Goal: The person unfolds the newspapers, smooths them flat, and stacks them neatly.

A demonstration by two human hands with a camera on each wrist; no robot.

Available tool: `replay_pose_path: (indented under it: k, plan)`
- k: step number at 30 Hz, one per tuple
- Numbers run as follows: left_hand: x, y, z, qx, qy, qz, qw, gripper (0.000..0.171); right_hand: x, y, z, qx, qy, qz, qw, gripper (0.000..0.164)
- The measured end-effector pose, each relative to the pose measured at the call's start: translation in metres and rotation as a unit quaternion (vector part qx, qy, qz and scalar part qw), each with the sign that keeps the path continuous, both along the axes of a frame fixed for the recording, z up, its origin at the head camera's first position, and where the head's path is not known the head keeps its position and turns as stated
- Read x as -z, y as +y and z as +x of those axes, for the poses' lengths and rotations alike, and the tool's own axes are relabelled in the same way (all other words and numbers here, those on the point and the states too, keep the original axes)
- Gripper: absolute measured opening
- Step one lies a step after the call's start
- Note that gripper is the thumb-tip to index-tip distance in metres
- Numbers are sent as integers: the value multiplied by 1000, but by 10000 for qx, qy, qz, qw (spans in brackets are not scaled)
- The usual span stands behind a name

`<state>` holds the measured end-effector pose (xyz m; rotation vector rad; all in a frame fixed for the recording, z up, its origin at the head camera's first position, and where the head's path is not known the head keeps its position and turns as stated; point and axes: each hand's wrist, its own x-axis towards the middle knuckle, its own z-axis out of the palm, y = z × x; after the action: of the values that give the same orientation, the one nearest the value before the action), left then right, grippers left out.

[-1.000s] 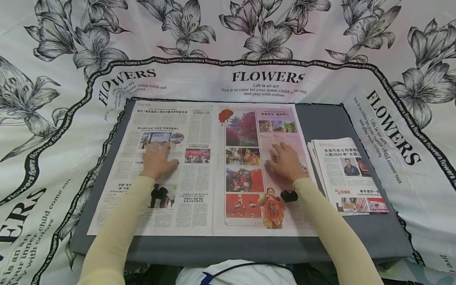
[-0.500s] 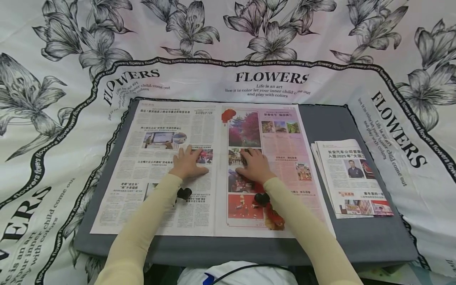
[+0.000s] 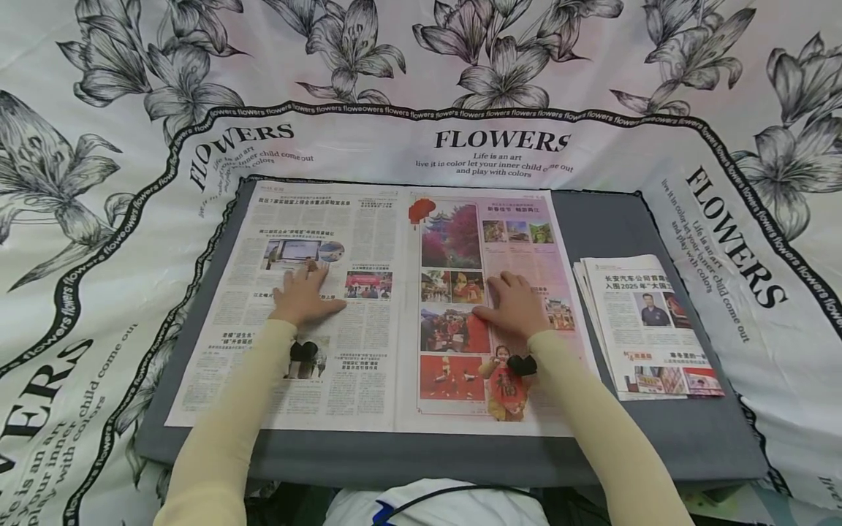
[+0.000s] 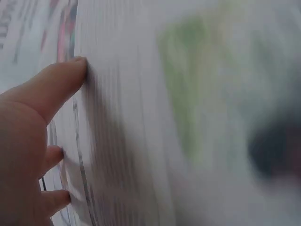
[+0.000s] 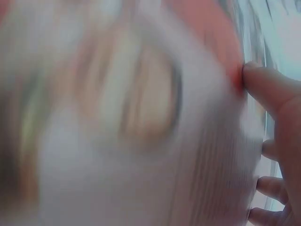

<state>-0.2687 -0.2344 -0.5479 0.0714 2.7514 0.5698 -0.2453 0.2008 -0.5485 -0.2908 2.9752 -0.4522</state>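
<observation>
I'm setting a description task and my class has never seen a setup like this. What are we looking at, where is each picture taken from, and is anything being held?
There is no robot here: a person works with a bare left hand and right hand. The wide picture comes from a head-worn camera looking forward and down. The two blurry close-ups come from wrist-worn cameras, one per hand.

On the grey surface lies an open newspaper; its right page carries many colour photos. To the right lies folded newspaper. A flower-printed cloth surrounds the surface.

Nothing is gripped: each hand rests on its own side's page, fingers spread.
</observation>
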Motion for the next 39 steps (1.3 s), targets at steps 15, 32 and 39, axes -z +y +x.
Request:
replay_pose_path:
  k: [15,32,39]
  plan:
    - [-8,-69,-3,-796,-151,-50,9967,108,-1,80,2,872,-202,-90,9959,85]
    - [-6,-74,-1,-761,-177,-38,9969,110,-50,167,45,1863,366,-871,9779,64]
    - [-3,-70,-1,-748,-184,10,9970,109,-62,245,102,3067,-421,-556,9492,73]
